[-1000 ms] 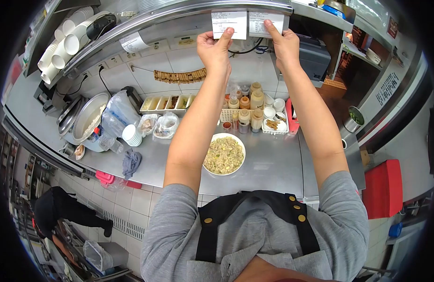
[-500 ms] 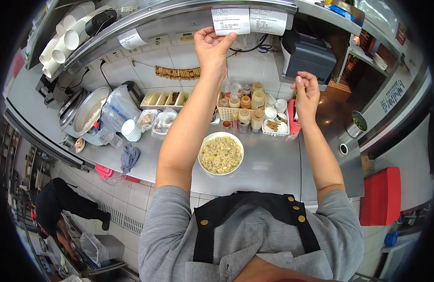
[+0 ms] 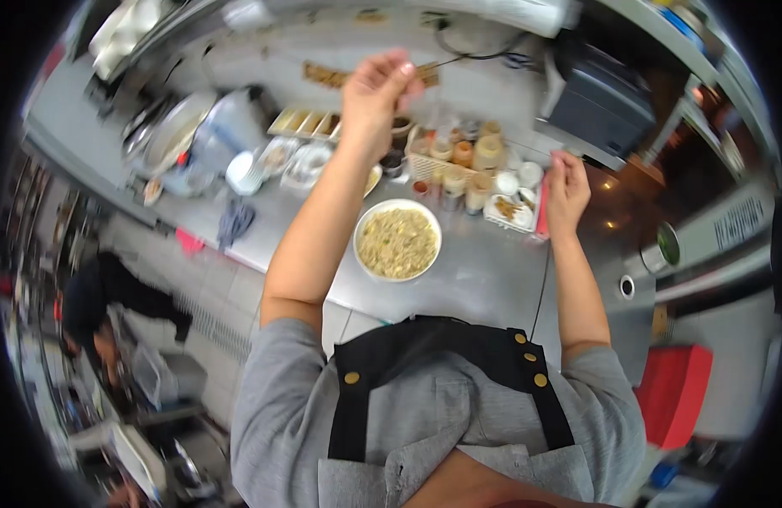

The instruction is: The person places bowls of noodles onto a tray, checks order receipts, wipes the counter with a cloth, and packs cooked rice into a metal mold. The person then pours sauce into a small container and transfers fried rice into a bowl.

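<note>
My left hand point(image 3: 378, 95) is raised in front of the tiled wall, blurred, with its fingers loosely apart and no paper in it. On the right, my right hand point(image 3: 569, 193) hovers beside the red item at the condiment tray, its fingers curled together with nothing visible in them. A white round bowl point(image 3: 397, 269) of fried rice stands on the steel counter point(image 3: 475, 292) below and between my hands. Blurred white paper slips point(image 3: 530, 15) hang from the shelf edge at the top.
Sauce bottles point(image 3: 486, 155) crowd a basket behind the bowl, next to a white tray point(image 3: 516, 227) of small containers. A dark machine point(image 3: 602, 106) is at the upper right. Stacked cups point(image 3: 245, 173) and a grey cloth point(image 3: 236, 222) lie left. Another person point(image 3: 111, 292) bends at lower left.
Both hands have let go of the paper slips, the right hand first. The left hand has since come away from the shelf edge. The view has shifted and tilted.
</note>
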{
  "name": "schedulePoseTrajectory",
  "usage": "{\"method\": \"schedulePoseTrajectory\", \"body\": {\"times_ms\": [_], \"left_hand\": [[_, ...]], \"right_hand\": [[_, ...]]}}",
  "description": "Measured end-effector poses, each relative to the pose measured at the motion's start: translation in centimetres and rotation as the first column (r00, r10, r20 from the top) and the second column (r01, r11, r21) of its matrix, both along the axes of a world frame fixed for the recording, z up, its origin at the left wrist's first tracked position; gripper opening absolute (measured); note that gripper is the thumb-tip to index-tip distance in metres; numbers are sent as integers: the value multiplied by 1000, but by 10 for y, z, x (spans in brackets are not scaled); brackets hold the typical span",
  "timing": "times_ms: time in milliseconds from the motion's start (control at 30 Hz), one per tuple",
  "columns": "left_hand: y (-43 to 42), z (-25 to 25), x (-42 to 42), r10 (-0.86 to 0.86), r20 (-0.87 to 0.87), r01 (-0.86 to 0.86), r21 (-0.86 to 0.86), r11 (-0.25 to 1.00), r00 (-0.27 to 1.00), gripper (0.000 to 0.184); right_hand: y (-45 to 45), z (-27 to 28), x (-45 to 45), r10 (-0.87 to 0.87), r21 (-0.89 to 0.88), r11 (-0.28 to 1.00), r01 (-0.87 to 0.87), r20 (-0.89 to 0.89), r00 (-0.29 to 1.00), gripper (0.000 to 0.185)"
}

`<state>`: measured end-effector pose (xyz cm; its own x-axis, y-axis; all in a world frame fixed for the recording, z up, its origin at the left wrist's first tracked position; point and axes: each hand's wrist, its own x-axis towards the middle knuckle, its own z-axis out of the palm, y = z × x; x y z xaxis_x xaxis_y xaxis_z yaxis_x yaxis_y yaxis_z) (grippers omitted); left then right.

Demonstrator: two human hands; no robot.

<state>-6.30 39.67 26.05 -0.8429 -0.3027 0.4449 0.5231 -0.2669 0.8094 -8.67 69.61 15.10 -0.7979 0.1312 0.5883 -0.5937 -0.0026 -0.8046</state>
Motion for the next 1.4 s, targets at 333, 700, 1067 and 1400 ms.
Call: {"method": "schedulePoseTrajectory", "body": {"times_ms": [333,700,1067,1400], "left_hand": [[-75,-264,225,99,843,-263,52,963,529,69],[-298,-329,416,457,804,-769,0,639,380,48],[-466,-332,603,601,799,-997,-36,62,9,32],[-599,-374,562,445,892,-997,68,36,77,31]], "right_hand": [[-53,-110,-12,-22,306,952,-18,127,992,29],[-442,-140,112,568,122,801,-586,155,809,42],[-745,-172,213,763,434,328,-839,402,506,23],[-968,-179,223,819,202,294,-934,451,355,28]]}}
